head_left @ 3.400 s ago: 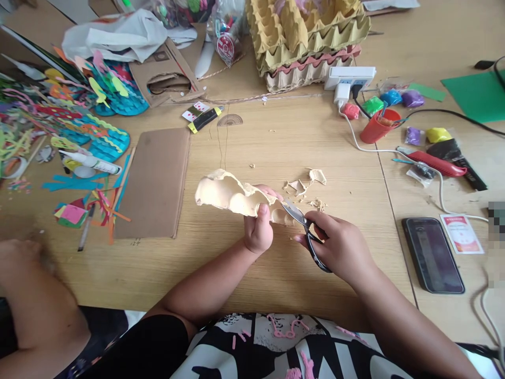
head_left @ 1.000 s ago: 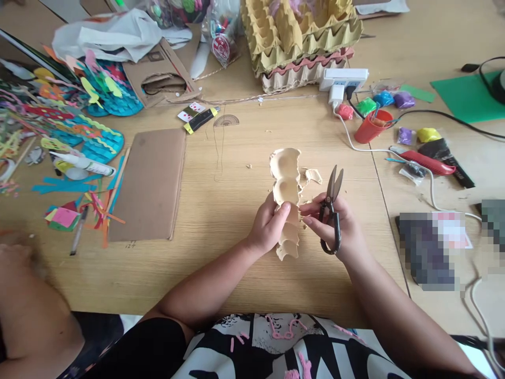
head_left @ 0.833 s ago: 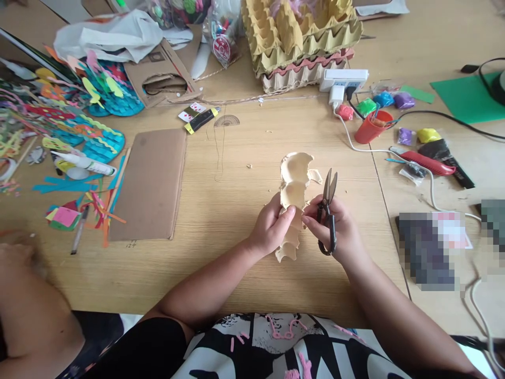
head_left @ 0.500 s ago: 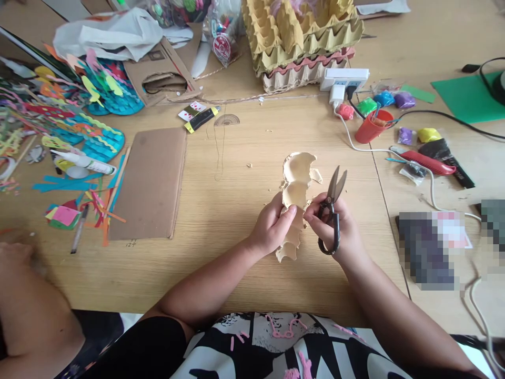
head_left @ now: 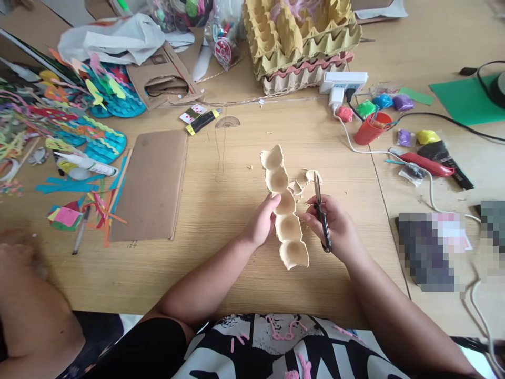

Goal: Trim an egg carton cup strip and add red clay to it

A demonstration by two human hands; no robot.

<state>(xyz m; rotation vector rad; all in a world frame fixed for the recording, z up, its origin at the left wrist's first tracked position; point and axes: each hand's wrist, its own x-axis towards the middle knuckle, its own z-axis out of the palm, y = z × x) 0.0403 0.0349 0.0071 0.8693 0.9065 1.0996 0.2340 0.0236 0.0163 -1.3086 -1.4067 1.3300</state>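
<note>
A pale yellow strip of egg carton (head_left: 288, 228) with several cups runs lengthwise in front of me, its hollows facing up. My left hand (head_left: 261, 220) grips its left edge near the middle, thumb on top. In my right hand (head_left: 333, 223), just right of the strip, are dark-handled scissors (head_left: 324, 226), blades pointing away from me and nearly closed. The scissors do not touch the strip. Torn carton scraps (head_left: 296, 187) lie beyond my right hand, beside the strip.
Brown cardboard (head_left: 148, 184) and paper strips lie left, near another person's arm (head_left: 31, 300). Stacked egg trays (head_left: 300, 47) stand at the back. A red cup (head_left: 371, 129), white power strip (head_left: 344, 81) and cables are at the right.
The carton strip has turned, its far end swinging left and its cups now facing up. The scissors' blades have come together and turned edge-on. More scraps show beside the strip.
</note>
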